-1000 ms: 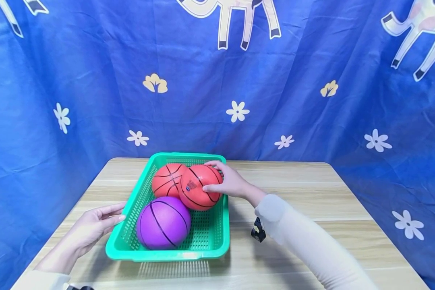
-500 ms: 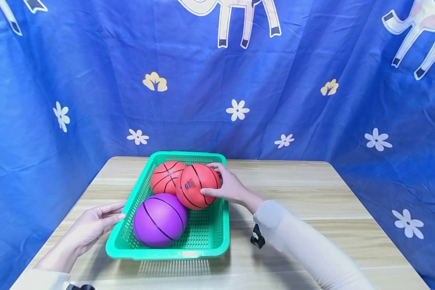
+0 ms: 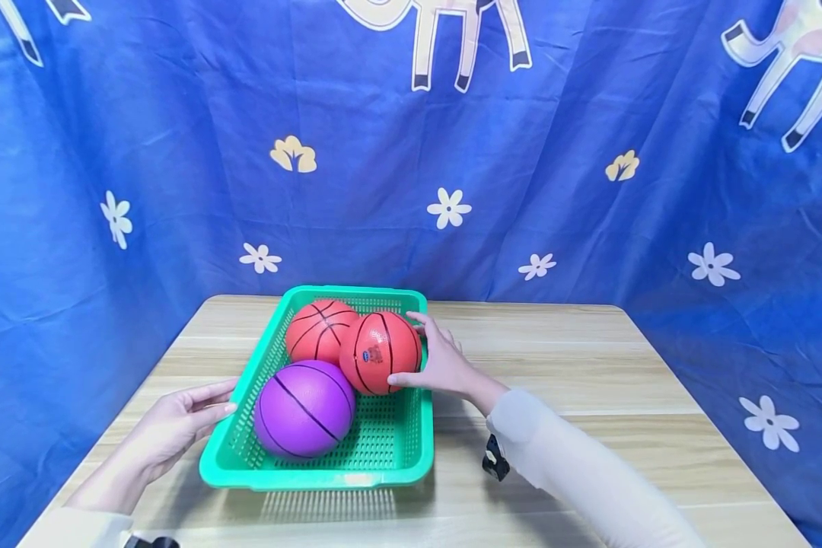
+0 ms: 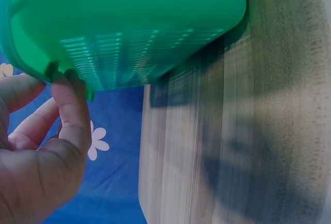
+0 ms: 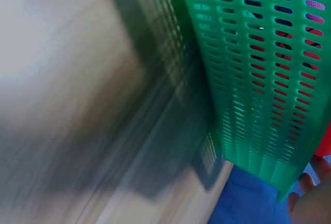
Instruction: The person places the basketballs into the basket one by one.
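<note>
A green plastic basket (image 3: 315,479) with perforated sides holds three small basketballs. One orange-red ball (image 3: 320,327) sits at the back, another orange-red ball (image 3: 377,350) with a small printed mark lies at the right, and a purple ball (image 3: 304,411) lies in front. My left hand (image 3: 178,430) pinches the basket's left rim, thumb on one side and fingers on the other. At the right rim is my right hand (image 3: 445,361), its fingers spread loosely, the thumb tip against the right ball. In the right wrist view, several of its fingers are seen outside the basket wall.
The basket stands on a wood-grain table (image 3: 555,396), left of its middle. A blue curtain (image 3: 370,190) with flower and animal prints hangs behind and at both sides. A black device (image 3: 495,459) is strapped at the right wrist.
The right ball shifted slightly left, then back right, and turned. My right hand's fingers have moved off the ball toward the rim. The left hand and basket stay put.
</note>
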The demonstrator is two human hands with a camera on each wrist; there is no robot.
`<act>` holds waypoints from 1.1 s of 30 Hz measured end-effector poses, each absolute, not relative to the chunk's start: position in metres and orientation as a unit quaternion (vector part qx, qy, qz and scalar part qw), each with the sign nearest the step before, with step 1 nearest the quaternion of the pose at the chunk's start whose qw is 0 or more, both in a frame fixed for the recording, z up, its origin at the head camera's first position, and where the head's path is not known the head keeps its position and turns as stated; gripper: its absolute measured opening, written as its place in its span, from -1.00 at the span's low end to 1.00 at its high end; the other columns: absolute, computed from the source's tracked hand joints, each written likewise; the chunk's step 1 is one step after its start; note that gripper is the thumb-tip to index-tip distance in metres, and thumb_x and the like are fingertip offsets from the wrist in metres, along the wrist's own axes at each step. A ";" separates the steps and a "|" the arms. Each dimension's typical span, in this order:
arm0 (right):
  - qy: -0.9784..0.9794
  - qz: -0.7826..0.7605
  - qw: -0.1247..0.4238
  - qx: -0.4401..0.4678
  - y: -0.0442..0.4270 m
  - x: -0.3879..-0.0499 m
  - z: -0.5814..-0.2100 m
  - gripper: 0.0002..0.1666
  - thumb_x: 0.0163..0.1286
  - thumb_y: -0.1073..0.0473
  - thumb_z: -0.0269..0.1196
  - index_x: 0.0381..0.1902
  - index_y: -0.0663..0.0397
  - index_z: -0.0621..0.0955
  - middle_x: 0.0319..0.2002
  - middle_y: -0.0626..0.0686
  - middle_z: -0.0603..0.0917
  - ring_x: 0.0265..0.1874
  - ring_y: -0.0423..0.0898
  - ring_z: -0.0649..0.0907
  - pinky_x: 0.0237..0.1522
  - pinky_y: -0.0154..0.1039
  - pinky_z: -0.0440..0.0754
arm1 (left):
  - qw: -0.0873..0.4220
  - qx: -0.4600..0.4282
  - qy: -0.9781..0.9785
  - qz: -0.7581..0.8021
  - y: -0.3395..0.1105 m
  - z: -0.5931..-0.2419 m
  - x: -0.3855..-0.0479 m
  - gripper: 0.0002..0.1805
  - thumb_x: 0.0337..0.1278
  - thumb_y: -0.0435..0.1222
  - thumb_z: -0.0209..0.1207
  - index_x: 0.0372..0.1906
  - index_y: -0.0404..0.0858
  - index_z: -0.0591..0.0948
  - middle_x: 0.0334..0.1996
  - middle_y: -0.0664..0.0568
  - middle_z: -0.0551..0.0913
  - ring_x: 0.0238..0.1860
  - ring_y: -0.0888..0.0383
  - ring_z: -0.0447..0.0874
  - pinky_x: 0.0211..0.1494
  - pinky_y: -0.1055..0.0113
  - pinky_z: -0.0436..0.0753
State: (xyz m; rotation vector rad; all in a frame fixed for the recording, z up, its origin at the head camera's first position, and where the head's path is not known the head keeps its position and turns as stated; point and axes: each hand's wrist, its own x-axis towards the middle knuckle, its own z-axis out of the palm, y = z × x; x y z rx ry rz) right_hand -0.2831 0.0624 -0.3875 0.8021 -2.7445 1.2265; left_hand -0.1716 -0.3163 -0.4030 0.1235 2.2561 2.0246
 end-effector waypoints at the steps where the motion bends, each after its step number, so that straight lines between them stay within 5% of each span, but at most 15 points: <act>1: -0.883 0.390 0.017 0.260 0.063 -0.283 -0.388 0.23 -0.10 -0.25 0.50 0.44 -0.31 0.09 0.27 0.02 0.39 0.28 0.06 0.24 0.20 0.17 0.22 | 0.054 0.041 0.742 0.667 -0.316 -0.403 -0.172 -0.36 0.27 -0.43 0.13 0.29 -0.69 0.14 -0.08 0.24 0.62 -0.08 0.33 0.61 -0.03 0.45 0.61; 14: -0.870 0.403 0.008 0.284 0.069 -0.287 -0.378 0.13 0.05 -0.19 0.43 0.48 -0.26 0.09 0.31 0.12 0.34 0.28 0.01 0.32 0.27 0.18 0.24 | 0.066 0.053 0.752 0.654 -0.319 -0.400 -0.173 -0.38 0.31 -0.41 0.10 0.28 -0.71 0.15 -0.07 0.16 0.63 -0.09 0.29 0.62 -0.04 0.43 0.62; 21: -0.858 0.428 -0.019 0.282 0.081 -0.290 -0.363 -0.06 0.17 -0.14 0.36 0.43 -0.18 0.21 0.27 0.14 0.39 0.16 0.07 0.45 0.10 0.08 0.51 | 0.086 0.043 0.815 0.571 -0.319 -0.387 -0.174 -0.32 0.33 -0.31 0.11 0.30 -0.70 0.13 0.14 -0.38 0.45 -0.09 0.33 0.59 -0.05 0.33 0.65; 28: -0.853 0.435 -0.026 0.286 0.099 -0.294 -0.348 -0.36 0.22 -0.04 0.35 0.23 -0.02 0.48 0.10 0.07 0.55 0.02 0.04 0.57 -0.06 -0.12 0.63 | 0.069 0.050 0.884 0.459 -0.307 -0.356 -0.180 -0.29 0.36 -0.17 0.09 0.33 -0.62 0.17 0.21 -0.47 0.35 0.09 -0.20 0.49 -0.02 -0.01 0.62; 33: -0.858 0.427 -0.026 0.285 0.113 -0.295 -0.337 -0.49 0.24 -0.02 0.35 0.12 0.01 0.57 0.02 0.04 0.61 -0.10 -0.04 0.62 -0.16 -0.20 0.67 | 0.021 0.062 0.917 0.395 -0.287 -0.329 -0.191 -0.30 0.30 -0.08 0.14 0.31 -0.53 0.30 0.14 -0.40 0.47 0.10 -0.30 0.46 0.03 -0.14 0.55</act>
